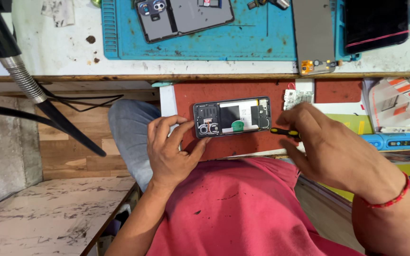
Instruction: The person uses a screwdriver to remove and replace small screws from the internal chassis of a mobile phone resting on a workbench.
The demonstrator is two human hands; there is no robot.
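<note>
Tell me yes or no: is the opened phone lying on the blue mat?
No, the opened phone lies on a red pad below the blue mat.

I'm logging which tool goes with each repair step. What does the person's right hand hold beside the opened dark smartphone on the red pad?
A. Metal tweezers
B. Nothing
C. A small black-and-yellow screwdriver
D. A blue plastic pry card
C: the right hand grips a small black-and-yellow screwdriver, its tip at the right end of the opened dark smartphone, which the left hand steadies.
</note>
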